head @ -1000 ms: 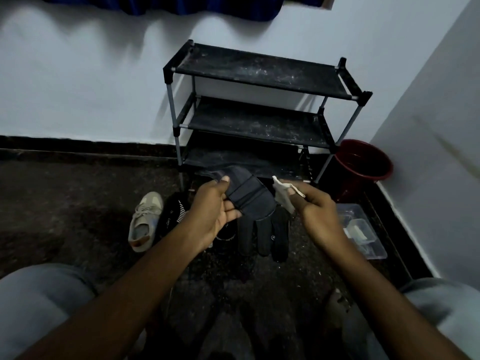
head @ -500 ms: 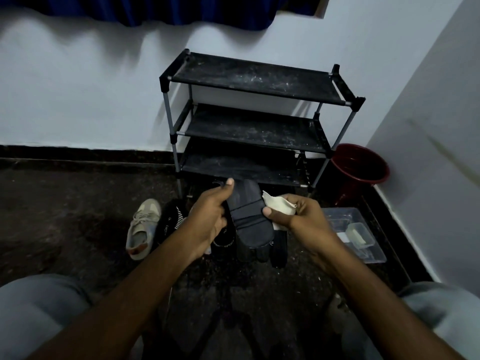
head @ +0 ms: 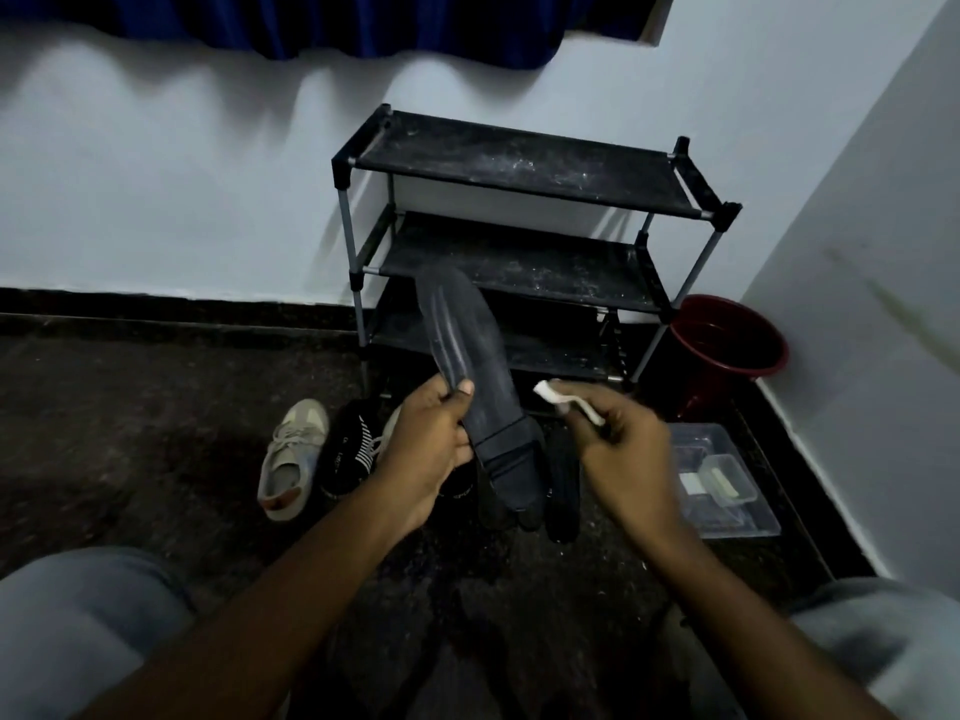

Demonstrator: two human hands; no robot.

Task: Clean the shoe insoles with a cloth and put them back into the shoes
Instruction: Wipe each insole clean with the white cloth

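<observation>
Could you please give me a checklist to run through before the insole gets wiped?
1. Grip of left hand on long dark insole: ok.
2. Pinch of right hand on small white cloth: ok.
3. Cloth touching insole: not ok, they are apart.
4. Insole's upper length free of fingers for wiping: ok.
5. Insole surface already clean: cannot tell, the light is dim.
</observation>
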